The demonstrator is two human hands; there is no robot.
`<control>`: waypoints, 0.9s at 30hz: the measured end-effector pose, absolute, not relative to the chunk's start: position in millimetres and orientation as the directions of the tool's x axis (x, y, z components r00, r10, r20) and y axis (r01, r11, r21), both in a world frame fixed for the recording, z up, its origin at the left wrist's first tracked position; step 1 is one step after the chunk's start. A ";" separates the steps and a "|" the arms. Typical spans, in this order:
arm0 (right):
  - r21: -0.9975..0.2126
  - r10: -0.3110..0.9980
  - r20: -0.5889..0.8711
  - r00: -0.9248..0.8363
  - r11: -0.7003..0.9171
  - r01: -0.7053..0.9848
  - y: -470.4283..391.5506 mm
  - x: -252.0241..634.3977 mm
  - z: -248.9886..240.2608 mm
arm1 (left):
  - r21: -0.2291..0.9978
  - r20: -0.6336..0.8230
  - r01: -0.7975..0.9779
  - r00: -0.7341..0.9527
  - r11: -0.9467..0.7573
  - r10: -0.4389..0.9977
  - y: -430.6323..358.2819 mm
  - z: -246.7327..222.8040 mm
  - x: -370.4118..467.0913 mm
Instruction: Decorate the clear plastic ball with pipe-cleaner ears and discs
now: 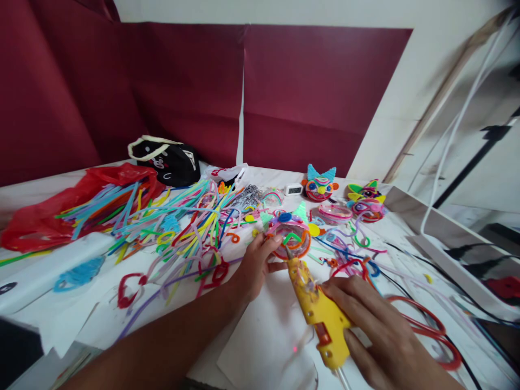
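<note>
My right hand (377, 325) is wrapped round a yellow hot glue gun (319, 314), its nozzle tilted up and away from me. The nozzle tip is at the near side of a round craft figure (289, 235) made of coiled pipe cleaners, with a blue disc on top, green pointed pieces and an orange curl. My left hand (255, 265) grips the left side of this figure, thumb on its front. A green bent pipe cleaner piece shows in the figure's middle. Whether the nozzle touches the figure I cannot tell.
Many loose pipe cleaners (179, 211) spread over the left, partly in a red plastic bag (36, 216). A black pouch (174, 165), a small digital clock (293, 189) and a finished cat-eared figure (320, 183) stand behind. Red-handled scissors (442, 336) and cables lie right.
</note>
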State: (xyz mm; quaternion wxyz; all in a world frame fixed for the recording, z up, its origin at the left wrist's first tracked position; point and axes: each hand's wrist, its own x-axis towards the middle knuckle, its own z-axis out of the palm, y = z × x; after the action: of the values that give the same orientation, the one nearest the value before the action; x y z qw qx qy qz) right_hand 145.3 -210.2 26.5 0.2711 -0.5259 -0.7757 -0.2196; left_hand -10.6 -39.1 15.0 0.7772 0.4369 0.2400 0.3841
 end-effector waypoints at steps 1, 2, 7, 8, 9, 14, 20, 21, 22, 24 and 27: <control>0.051 0.700 0.648 -0.300 0.354 0.934 -209.9 145.6 25.7 | 0.864 -0.037 -0.387 0.589 0.322 0.807 -39.4 15.6 -10.7; 0.049 0.705 0.643 -0.300 0.353 0.934 -209.6 146.0 24.8 | 0.864 -0.038 -0.386 0.589 0.322 0.807 -39.6 16.2 -10.7; 0.062 0.726 0.615 -0.307 0.343 0.937 -209.4 148.1 19.7 | 0.855 -0.037 -0.397 0.592 0.332 0.805 -40.4 18.6 -11.3; 0.063 0.730 0.609 -0.311 0.346 0.936 -209.4 148.4 18.8 | 0.852 -0.037 -0.401 0.594 0.336 0.803 -40.5 18.8 -11.5; 0.059 0.732 0.606 -0.312 0.349 0.935 -209.4 148.7 18.2 | 0.849 -0.036 -0.404 0.596 0.339 0.802 -40.6 18.9 -11.6; 0.051 0.703 0.636 -0.319 0.374 0.926 -207.7 147.2 20.4 | 0.839 -0.045 -0.414 0.592 0.352 0.804 -40.7 18.3 -11.8; 0.023 0.690 0.647 -0.325 0.409 0.912 -206.0 143.2 27.7 | 0.846 -0.040 -0.407 0.596 0.344 0.802 -40.8 17.6 -11.5; 0.025 0.688 0.648 -0.328 0.411 0.911 -205.8 143.0 28.4 | 0.847 -0.043 -0.406 0.592 0.344 0.805 -40.6 17.2 -11.5; 0.033 0.677 0.656 -0.334 0.416 0.909 -205.5 142.9 28.9 | 0.847 -0.047 -0.406 0.585 0.343 0.810 -40.4 16.8 -11.3; 0.057 0.655 0.668 -0.354 0.430 0.901 -205.1 142.7 30.0 | 0.850 -0.055 -0.405 0.567 0.337 0.822 -39.9 15.9 -11.0; 0.092 0.629 0.677 -0.383 0.444 0.891 -206.6 142.6 33.1 | 0.846 -0.056 -0.415 0.556 0.335 0.829 -38.8 14.8 -10.4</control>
State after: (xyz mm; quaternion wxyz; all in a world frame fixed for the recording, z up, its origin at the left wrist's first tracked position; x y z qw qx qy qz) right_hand 142.6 -206.6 33.1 0.2872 -0.4754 -0.7996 -0.2286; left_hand -10.4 -38.8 14.8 0.7781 0.4153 0.2497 0.3998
